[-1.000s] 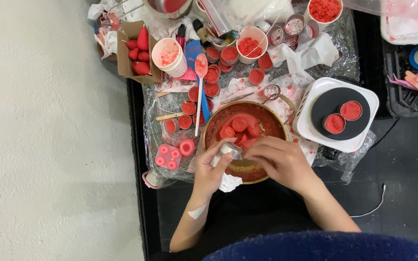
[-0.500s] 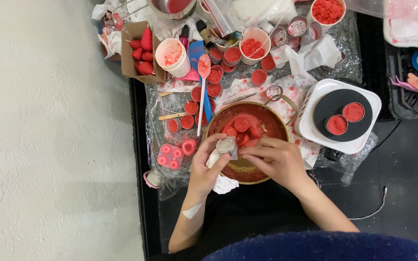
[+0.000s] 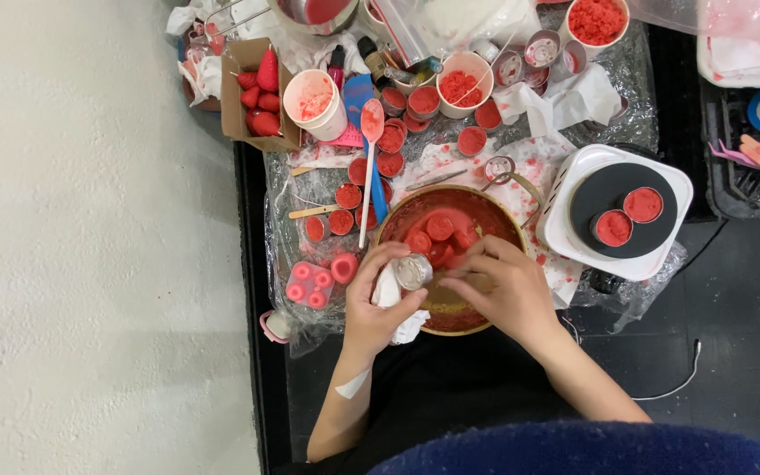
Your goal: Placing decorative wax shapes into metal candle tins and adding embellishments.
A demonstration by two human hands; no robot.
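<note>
- The left hand (image 3: 383, 303) holds a small metal tin (image 3: 413, 271) together with a white cloth (image 3: 390, 299) — fingers curl around both, with the tin's open mouth turned toward the right hand.
- The right hand (image 3: 501, 290) sits just beside the tin, fingertips pinched close at its rim; whether they hold anything small, I cannot tell.
- Both hands hover over the near rim of a round bowl (image 3: 494, 216) that holds red wax and several red-filled tins (image 3: 428, 230).
- The bowl stands near the middle of the bench, on a sheet of clear plastic (image 3: 292, 189) spotted with red.
- Right of the bowl, a white hot plate (image 3: 573, 189) with a black round top carries two red-filled tins (image 3: 626, 215), side by side.
- Left of the bowl, a white spoon (image 3: 369, 149) with a red-smeared head lies lengthwise, beside a blue stick (image 3: 378, 195).
- More red-filled tins are scattered between spoon and bowl and toward the far edge.
- Near the left edge of the plastic lies a pink mould (image 3: 308, 283) with round red pieces; a single red cup (image 3: 344, 266) stands just beside it.
- At the far left corner, a cardboard box (image 3: 237, 97) holds red strawberry-shaped pieces (image 3: 261, 92); a white paper cup (image 3: 314, 101) stands beside it.
- Two more white cups with red crumbs stand by the far edge — one (image 3: 464, 84) near the middle, one (image 3: 597, 19) at the far right.
- A black tray (image 3: 732, 189) with tape rolls and pink sticks sits off the bench's right edge.
</note>
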